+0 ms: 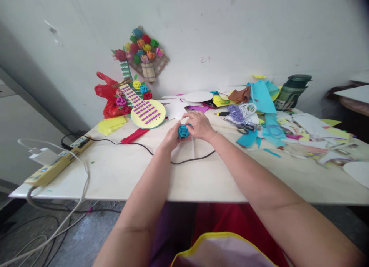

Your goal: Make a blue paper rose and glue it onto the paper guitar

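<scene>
A blue crepe paper flower (183, 131) is held between my two hands above the middle of the table. My left hand (172, 135) closes on its left side. From the right and above, my right hand (199, 125) has its fingers bent onto the petals. A thin white stick (193, 147) shows just below the right hand; I cannot tell whether it joins the flower. Beyond the hands, to the left, leans a round yellow paper instrument (148, 114) with purple strips. A red paper strip (135, 136) lies left of my left hand.
A yellow power strip (57, 163) with a white charger (44, 157) sits at the left. A black cable (138, 144) crosses the table under my hands. At the right lie scissors (243, 125), yarn (238, 114), paper scraps (311, 132) and a green bottle (293, 92).
</scene>
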Demonstrator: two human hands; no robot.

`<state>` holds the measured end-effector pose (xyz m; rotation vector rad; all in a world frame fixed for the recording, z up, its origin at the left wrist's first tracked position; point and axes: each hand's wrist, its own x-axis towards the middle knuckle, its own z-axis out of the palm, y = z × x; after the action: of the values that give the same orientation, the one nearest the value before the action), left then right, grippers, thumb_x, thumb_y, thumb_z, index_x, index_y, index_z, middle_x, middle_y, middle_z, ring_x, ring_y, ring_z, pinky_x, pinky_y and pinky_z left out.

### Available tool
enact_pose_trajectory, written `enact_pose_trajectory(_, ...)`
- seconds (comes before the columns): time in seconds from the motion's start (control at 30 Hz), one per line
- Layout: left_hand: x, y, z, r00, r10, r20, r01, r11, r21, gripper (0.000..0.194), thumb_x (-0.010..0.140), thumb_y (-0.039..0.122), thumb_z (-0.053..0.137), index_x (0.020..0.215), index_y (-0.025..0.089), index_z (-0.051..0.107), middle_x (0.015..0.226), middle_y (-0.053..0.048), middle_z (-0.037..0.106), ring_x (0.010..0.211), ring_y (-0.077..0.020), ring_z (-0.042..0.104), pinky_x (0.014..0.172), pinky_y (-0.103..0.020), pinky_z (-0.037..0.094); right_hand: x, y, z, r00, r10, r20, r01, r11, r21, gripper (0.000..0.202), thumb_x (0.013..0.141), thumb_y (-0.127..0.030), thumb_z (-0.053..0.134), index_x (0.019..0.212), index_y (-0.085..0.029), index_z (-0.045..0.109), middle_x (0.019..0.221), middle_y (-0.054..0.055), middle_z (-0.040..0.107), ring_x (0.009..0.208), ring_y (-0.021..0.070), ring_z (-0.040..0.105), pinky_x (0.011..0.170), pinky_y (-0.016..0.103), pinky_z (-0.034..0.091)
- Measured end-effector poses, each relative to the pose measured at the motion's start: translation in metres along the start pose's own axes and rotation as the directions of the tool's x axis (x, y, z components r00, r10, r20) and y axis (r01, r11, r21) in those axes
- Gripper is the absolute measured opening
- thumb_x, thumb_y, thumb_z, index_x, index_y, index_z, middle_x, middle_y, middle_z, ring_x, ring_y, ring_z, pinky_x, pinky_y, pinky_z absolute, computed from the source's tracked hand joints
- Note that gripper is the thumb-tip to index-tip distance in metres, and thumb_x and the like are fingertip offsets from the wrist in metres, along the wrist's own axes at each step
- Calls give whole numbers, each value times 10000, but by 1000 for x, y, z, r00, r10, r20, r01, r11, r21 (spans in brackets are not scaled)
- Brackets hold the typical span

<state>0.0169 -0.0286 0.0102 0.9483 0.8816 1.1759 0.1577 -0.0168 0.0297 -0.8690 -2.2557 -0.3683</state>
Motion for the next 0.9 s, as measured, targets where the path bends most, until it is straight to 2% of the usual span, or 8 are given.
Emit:
enact_pose_trajectory(0.1, 1, 0, -1, 999, -26, 23, 27, 999, -21, 306, 852, 395, 433, 817, 129, 580, 653, -47, 631, 573, -149, 604, 570, -304, 524, 0, 1, 1, 1000, 22, -12, -21, 999, 30, 144, 743, -146, 502, 758, -150, 645, 1111, 93, 592, 967, 245, 489, 821, 399, 301)
enact_pose_trajectory(0.2, 1, 3, -1, 997, -68, 36, 70, 996, -51, 457, 839, 537, 368, 806, 133, 579, 648, -54, 628, 601, -166, 614, 552, -302, 516, 0, 1, 1, 998, 58, -40, -56, 997, 51, 121, 717, -144, 520, 739, -154, 639, 1082, 88, 610, 962, 242, 506, 818, 385, 318)
enact_pose_trajectory(0.3, 1, 6, -2, 993, -86, 79, 90, 995, -50, 614, 774, 680, 310, 802, 132, 585, 662, -68, 626, 596, -180, 614, 498, -288, 495, 1, 0, 1, 987, 154, -49, -150, 986, 70, 108, 687, -131, 530, 721, -154, 630, 1024, 90, 629, 911, 228, 531, 792, 356, 344)
enact_pose_trajectory(0.37, 1, 7, -4, 993, -62, 103, 65, 998, -26, 600, 739, 688, 374, 831, 136, 592, 676, -65, 627, 599, -179, 612, 480, -270, 483, 1, 0, 1, 972, 234, -38, -231, 970, 78, 109, 680, -133, 531, 728, -153, 627, 982, 84, 633, 832, 204, 542, 760, 330, 360)
enact_pose_trajectory(0.5, -1, 6, -9, 986, 53, 158, -57, 998, 23, 358, 667, 419, 645, 911, 162, 593, 747, -32, 632, 672, -146, 603, 605, -280, 516, 0, -2, 1, 929, 370, -2, -368, 926, 78, 116, 704, -184, 523, 755, -167, 626, 930, 60, 625, 712, 167, 527, 666, 287, 368)
enact_pose_trajectory(0.6, 0, 4, -12, 978, 105, 182, -122, 989, 84, 323, 604, 225, 691, 906, 165, 592, 785, -17, 625, 719, -127, 590, 704, -317, 519, 0, -3, 1, 899, 438, 14, -438, 896, 76, 119, 703, -201, 517, 754, -178, 623, 906, 46, 619, 684, 156, 518, 635, 272, 362)
enact_pose_trajectory(0.77, 5, 0, -14, 984, 146, 99, -160, 977, 141, 258, 587, 169, 663, 833, 133, 597, 718, -23, 618, 669, -138, 598, 690, -344, 523, 2, 0, 2, 864, 504, 21, -496, 842, 212, 121, 704, -239, 508, 708, -186, 617, 848, 22, 621, 701, 150, 524, 646, 262, 376)
enact_pose_trajectory(0.9, 6, 1, -13, 985, 144, 96, -151, 986, 67, 255, 600, 161, 642, 847, 130, 584, 749, -35, 628, 681, -150, 615, 694, -353, 529, 2, 8, 1, 775, 632, 0, -595, 731, 335, 162, 714, -285, 502, 719, -187, 630, 793, 8, 630, 687, 150, 528, 666, 277, 394)
